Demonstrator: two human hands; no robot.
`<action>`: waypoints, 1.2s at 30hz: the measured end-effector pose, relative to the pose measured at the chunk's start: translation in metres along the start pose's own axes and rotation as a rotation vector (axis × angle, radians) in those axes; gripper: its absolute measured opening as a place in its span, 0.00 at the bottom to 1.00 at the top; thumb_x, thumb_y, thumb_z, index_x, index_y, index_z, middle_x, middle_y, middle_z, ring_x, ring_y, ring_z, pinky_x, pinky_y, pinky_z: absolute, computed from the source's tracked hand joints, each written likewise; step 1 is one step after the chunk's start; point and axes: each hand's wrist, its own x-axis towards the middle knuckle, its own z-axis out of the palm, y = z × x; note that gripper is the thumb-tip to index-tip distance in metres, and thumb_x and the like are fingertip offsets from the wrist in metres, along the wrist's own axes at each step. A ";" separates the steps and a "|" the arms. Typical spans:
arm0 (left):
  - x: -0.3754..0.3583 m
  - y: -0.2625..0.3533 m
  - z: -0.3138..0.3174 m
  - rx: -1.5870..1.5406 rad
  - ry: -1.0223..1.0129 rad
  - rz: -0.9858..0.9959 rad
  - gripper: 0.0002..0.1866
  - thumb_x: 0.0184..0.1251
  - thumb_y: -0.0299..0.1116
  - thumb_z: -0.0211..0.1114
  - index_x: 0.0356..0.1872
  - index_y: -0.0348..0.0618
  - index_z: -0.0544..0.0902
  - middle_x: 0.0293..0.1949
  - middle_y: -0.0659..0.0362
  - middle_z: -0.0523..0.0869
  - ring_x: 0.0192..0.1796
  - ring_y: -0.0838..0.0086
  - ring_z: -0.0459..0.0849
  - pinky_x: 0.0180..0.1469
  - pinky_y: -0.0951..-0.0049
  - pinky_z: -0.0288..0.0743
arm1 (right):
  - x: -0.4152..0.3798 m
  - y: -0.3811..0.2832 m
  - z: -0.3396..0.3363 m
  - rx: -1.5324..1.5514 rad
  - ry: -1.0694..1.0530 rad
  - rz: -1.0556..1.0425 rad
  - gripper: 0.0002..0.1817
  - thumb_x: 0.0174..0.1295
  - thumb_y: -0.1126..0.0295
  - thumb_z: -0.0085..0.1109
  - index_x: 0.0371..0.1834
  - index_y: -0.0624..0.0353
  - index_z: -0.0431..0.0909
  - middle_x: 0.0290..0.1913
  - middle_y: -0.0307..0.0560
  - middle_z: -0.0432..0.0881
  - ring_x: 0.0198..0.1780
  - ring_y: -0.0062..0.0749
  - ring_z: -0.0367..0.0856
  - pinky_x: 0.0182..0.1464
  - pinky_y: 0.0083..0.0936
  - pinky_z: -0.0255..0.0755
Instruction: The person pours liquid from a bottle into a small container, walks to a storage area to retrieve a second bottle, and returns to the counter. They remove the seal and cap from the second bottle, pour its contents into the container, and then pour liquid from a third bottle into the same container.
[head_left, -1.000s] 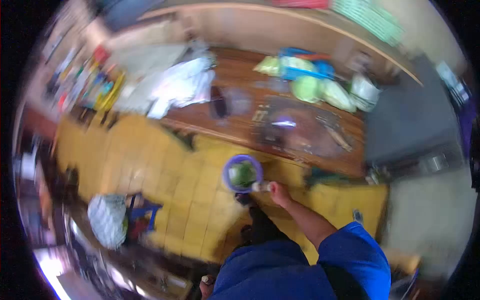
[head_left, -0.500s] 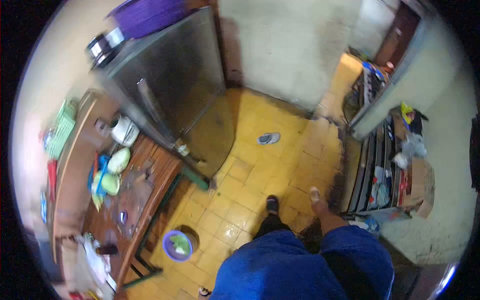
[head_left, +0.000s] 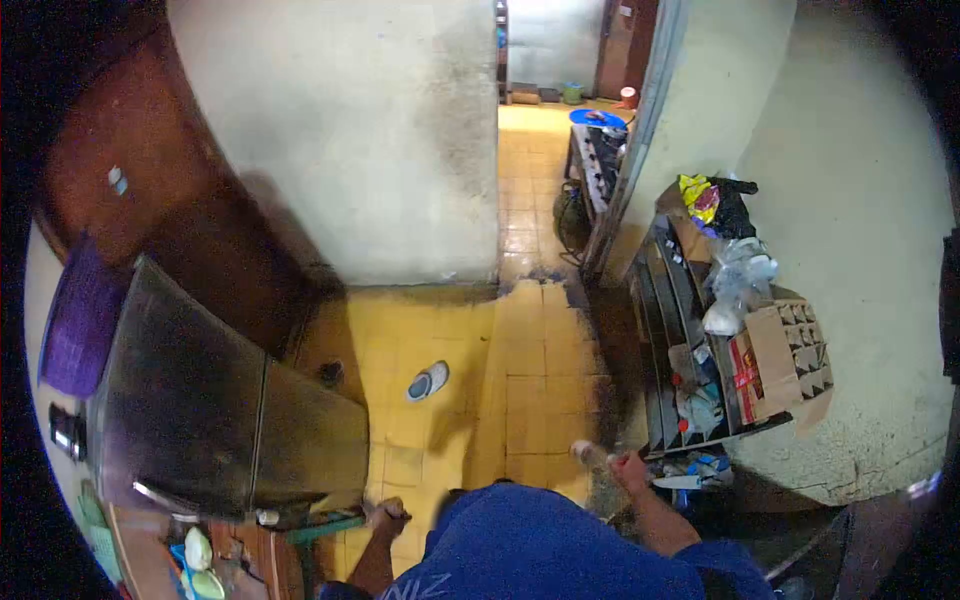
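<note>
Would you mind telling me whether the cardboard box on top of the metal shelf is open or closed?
Open. The cardboard box has its flaps spread outward atop the metal shelf. What it holds cannot be told.

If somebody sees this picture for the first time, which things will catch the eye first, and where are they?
The bright yellow tiled floor fills the middle and runs on through a doorway at the top. At lower left stands a tall metal fridge with a purple basin on top. At bottom centre, the person's right hand holds a small bottle beside a cluttered shelf on the right.
</note>
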 end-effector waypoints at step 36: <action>0.809 0.293 -0.031 -1.308 -0.379 -0.483 0.26 0.42 0.22 0.80 0.45 0.45 0.79 0.30 0.59 0.83 0.30 0.71 0.82 0.32 0.61 0.80 | 0.699 -0.544 -0.036 0.270 -0.018 0.012 0.17 0.61 0.52 0.64 0.33 0.56 0.79 0.24 0.36 0.78 0.21 0.23 0.73 0.21 0.26 0.68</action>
